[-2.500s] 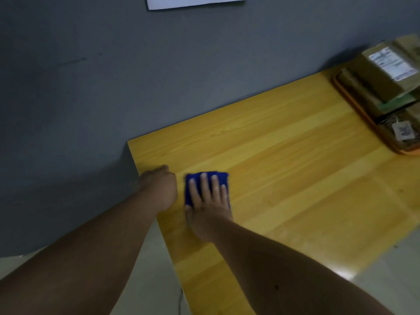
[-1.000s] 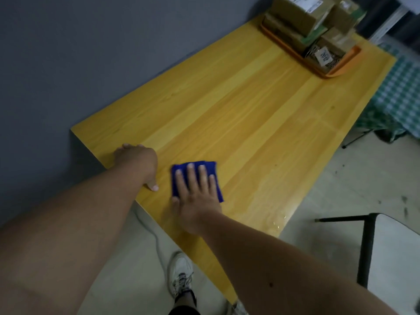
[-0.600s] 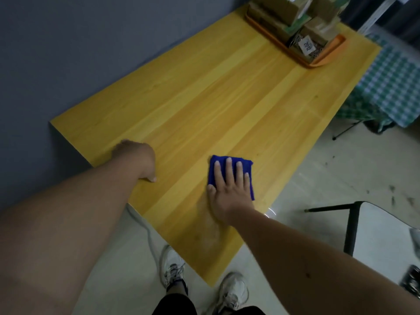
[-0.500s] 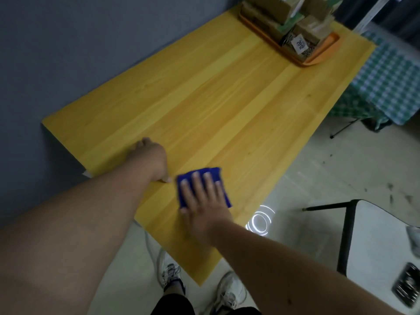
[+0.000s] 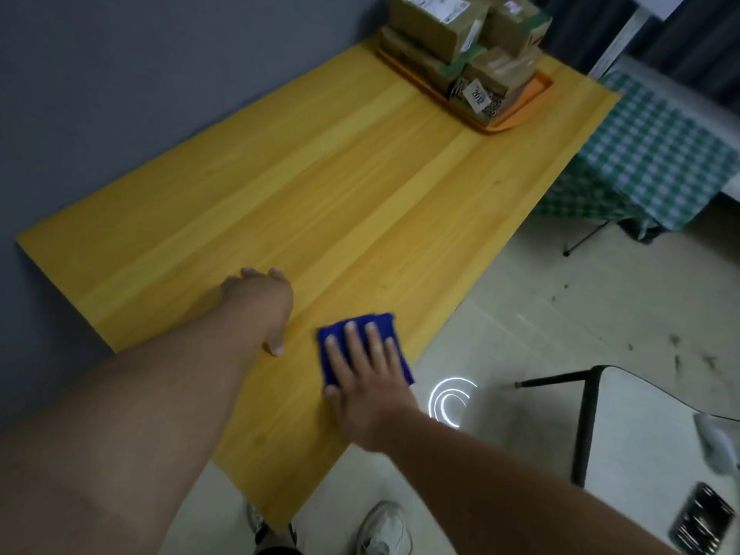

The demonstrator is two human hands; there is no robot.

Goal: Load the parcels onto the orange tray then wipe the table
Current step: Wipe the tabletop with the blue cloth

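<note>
Your right hand (image 5: pixel 366 374) lies flat, fingers spread, pressing one blue cloth (image 5: pixel 362 346) at the table's (image 5: pixel 320 186) near edge, its long axis running away from you. Your left hand (image 5: pixel 258 300) rests on the wood, fingers curled, holding nothing. One orange tray (image 5: pixel 528 102) at the far end carries about five stacked parcels (image 5: pixel 460 34).

Dim room, ring-light glare (image 5: pixel 451 401) on floor, motion blur at right edge

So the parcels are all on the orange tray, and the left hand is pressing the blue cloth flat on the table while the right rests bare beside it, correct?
Not quite: the hands are swapped. The head view shows the right hand pressing the blue cloth flat on the table, the left hand resting bare. The parcels do sit on the orange tray.
</note>
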